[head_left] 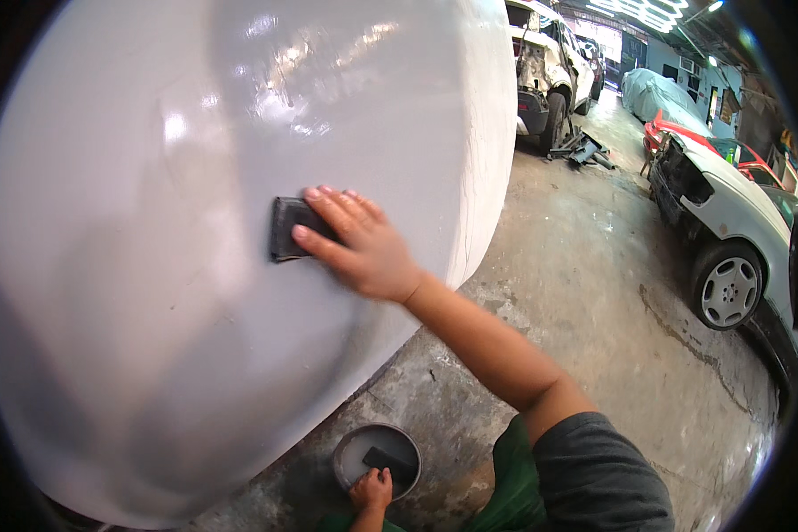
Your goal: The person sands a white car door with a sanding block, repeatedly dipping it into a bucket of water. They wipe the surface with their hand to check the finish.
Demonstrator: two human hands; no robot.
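My right hand presses a dark, flat sanding block against a large curved car panel. The thumb lies across the block and the fingers stretch over its far edge. Grey and whitish areas cover the panel, with wet-looking shine above the hand. Low at the bottom, my left hand is closed at the near rim of a round grey bucket, seemingly gripping it. Inside the bucket, just beyond those fingers, is a dark block-like piece; whether the fingers touch it is unclear.
Stained concrete floor runs along the panel's right side. A pale car with its front stripped stands at the right, a red car and a covered car behind it. Farther back are a partly dismantled white car and loose dark parts.
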